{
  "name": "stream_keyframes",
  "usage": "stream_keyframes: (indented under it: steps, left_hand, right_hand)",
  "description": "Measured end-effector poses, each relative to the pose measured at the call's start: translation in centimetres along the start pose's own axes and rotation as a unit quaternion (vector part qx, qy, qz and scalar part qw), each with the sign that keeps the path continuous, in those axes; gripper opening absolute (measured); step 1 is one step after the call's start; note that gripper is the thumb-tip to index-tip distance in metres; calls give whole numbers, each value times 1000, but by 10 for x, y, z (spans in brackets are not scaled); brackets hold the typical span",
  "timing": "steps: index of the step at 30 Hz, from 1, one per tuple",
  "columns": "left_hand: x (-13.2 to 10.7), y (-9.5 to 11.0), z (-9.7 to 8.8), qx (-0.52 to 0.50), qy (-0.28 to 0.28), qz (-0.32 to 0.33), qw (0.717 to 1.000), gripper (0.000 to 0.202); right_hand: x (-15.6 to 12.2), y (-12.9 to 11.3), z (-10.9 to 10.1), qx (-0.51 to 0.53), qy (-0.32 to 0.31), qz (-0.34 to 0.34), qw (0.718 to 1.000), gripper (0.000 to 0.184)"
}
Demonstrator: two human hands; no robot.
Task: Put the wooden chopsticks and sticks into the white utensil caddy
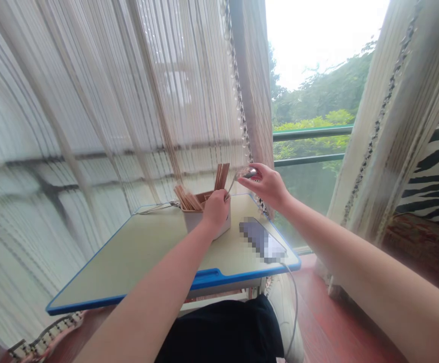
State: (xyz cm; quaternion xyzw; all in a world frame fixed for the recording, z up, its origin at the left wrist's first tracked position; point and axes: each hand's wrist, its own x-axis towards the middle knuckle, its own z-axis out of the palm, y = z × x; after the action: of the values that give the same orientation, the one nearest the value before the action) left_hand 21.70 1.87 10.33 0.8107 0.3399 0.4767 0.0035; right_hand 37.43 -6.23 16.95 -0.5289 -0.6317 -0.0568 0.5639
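A box with compartments (189,222), light grey outside and brown inside, stands on the table. Wooden chopsticks (222,176) rise from its back compartment, and more lean to the left. My right hand (270,185) pinches the shiny, rounded end of a metal spoon (233,184) above the box's right side. Its thin handle slants down to my left hand (215,210), which is closed at the box's front right corner. That fist covers the handle's lower end and part of the box.
The pale table (140,257) has a blue rim. Metal utensils (159,207) lie left of the box at the back edge. A phone (265,241), partly pixelated, rests on the right with a grey cable (295,297) hanging down. Curtains (109,101) hang behind; a railing (310,133) crosses the window.
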Motion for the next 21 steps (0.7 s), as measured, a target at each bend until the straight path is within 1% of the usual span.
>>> stream_keyframes:
  steps: [6,9,11,15,18,21]
  left_hand:
    - [-7,-17,6,60,-30,68,995,27]
    - [-5,-25,1,86,-44,76,992,42]
    - [-2,-28,-8,107,-77,81,988,47]
    - [5,-30,-33,122,-170,95,973,40]
    - [8,-27,-49,100,-201,95,970,34]
    - [8,-22,-59,81,-215,79,970,23]
  right_hand:
    - [5,6,1,28,6,36,999,61]
    - [8,10,6,74,-24,41,996,61]
    - [8,14,11,107,-56,39,992,60]
    - [2,19,25,134,-106,42,984,61]
    - [-6,18,32,132,-129,46,982,63]
    - [-9,16,34,122,-146,48,981,65]
